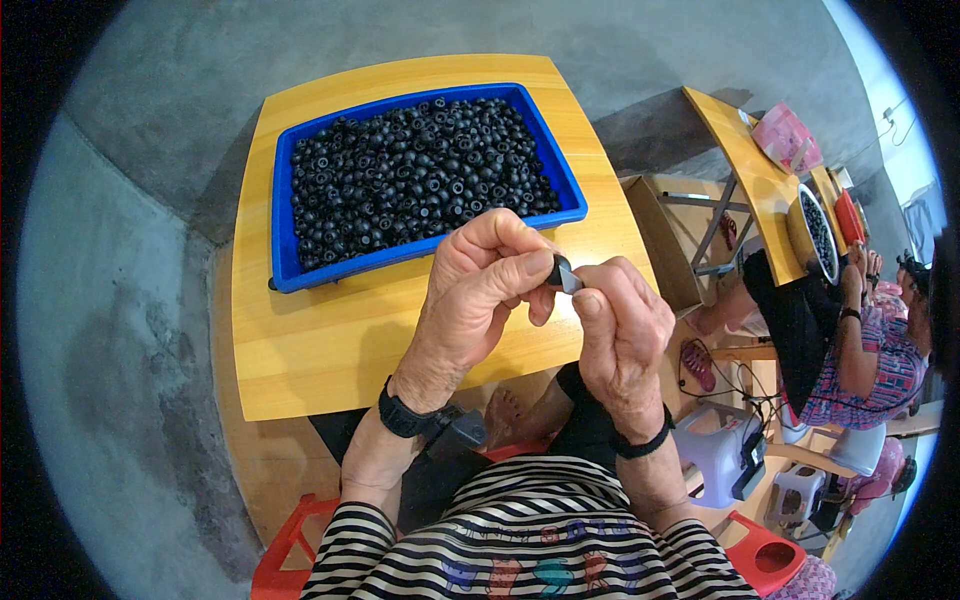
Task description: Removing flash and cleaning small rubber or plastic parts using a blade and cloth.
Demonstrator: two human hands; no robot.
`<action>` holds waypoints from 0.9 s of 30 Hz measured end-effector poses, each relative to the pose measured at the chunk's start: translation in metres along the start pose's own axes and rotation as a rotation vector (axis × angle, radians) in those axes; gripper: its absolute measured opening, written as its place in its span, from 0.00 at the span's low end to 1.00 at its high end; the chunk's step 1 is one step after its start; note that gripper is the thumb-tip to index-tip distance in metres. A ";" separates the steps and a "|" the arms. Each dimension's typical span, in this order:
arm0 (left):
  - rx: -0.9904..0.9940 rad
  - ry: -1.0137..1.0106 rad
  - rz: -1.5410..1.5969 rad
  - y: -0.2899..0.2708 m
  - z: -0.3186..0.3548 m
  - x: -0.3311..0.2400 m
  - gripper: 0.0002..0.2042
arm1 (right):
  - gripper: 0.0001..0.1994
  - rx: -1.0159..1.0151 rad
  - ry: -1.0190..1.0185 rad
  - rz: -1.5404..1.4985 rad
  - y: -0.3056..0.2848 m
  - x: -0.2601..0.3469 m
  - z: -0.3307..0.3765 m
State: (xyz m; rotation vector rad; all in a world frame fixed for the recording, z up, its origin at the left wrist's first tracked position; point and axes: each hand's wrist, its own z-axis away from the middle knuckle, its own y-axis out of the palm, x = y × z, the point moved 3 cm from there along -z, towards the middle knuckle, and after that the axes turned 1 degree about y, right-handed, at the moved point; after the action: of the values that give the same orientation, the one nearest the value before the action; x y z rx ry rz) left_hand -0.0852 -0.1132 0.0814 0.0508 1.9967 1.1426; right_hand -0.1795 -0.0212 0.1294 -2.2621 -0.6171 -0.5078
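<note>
Between the thumb and fingers of my left hand (468, 295) is a small round black plastic part (557, 266). My right hand (622, 335) pinches a small flat grey blade (571, 280), whose tip meets the black part; its other end is hidden by the fingers. Both hands are raised over the near right side of the yellow table (330, 350). Beyond them stands a shallow blue tray (278, 225), heaped with many similar black parts (420, 165), each with a round opening.
To the right, another person (860, 350) sits at a second yellow table (735, 150) holding a bowl (800, 232) of black pieces and a pink basket (787, 138). A cardboard box (655, 235) and a pale purple stool (715, 455) stand between us. A grey wall rises behind my table.
</note>
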 end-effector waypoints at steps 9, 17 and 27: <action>0.030 0.059 0.016 0.000 0.000 0.001 0.03 | 0.15 -0.101 0.374 -0.210 -0.008 -0.043 0.003; 0.009 -0.033 0.046 -0.002 -0.001 -0.001 0.03 | 0.12 0.024 0.392 -0.609 -0.003 -0.016 0.001; 0.045 0.027 -0.090 -0.002 0.000 -0.005 0.03 | 0.05 0.022 0.451 -0.766 0.009 -0.015 -0.002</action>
State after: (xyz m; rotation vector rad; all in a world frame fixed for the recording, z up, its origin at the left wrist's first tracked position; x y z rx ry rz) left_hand -0.0815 -0.1167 0.0829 -0.0306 2.0278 1.0464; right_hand -0.1872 -0.0327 0.1180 -1.7316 -1.2247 -1.3204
